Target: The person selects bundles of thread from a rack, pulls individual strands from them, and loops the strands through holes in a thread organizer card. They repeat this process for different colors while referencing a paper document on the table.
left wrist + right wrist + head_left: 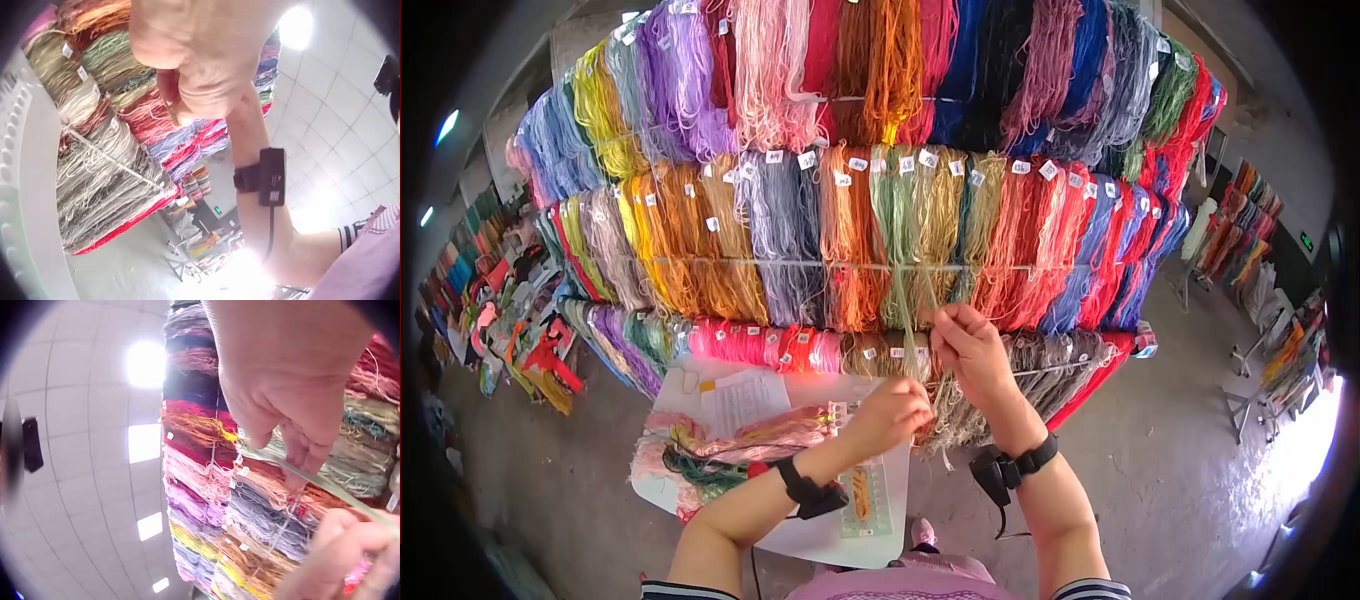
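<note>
A pale green strand of thread (342, 492) runs taut past the fingertips of my right hand (300, 406) to my left hand (350, 556) in the right wrist view. From the head, my right hand (972, 352) is higher, its thumb and fingers pinching thread in front of the rack's middle row. My left hand (890, 415) is lower and nearer, fingers curled round the strand's lower part. Behind them hang green skeins (897, 230). Seen from the left wrist, curled fingers (194, 94) hide most of the grip.
Tiers of labelled, coloured skeins (790, 230) fill a curved rack ahead. Below left, a white table (810, 540) holds pink skeins (785, 430), a paper sheet (745, 400) and a green card with a tan thread bundle (861, 492). More racks (1250, 225) stand right.
</note>
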